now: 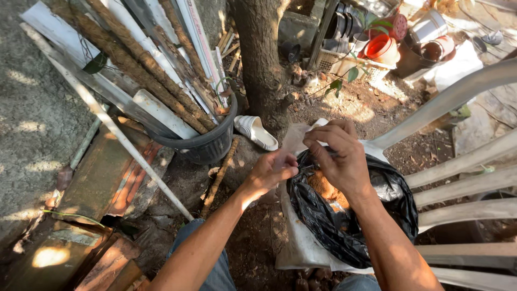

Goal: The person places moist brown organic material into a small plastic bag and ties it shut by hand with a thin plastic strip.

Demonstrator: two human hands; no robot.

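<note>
Head view, looking down over both forearms. The left hand (272, 171) and the right hand (336, 156) meet above a black plastic bag (344, 221), each pinching a pale, thin sheet of plastic (299, 136) between thumb and fingertips; the two hands are nearly touching, and both are closed on that sheet. The black bag sits open just below them, its mouth showing brownish, crumbly material (325, 187) inside. The bag itself rests in a whitish sack (297, 242) that stands on bare soil between the person's knees.

Just beyond the hands rises a tree trunk (262, 59), with a white slipper (256, 131) lying at its foot. To the left of the trunk, a black pot (207, 144) holds a bundle of fibre-wrapped poles (134, 64) and white strips, all leaning away to the upper left. On the right side stands a white slatted chair (463, 178), close to the bag. Well apart, at the top right, stacked red and black flowerpots (381, 47) sit in and around a pale basket.
</note>
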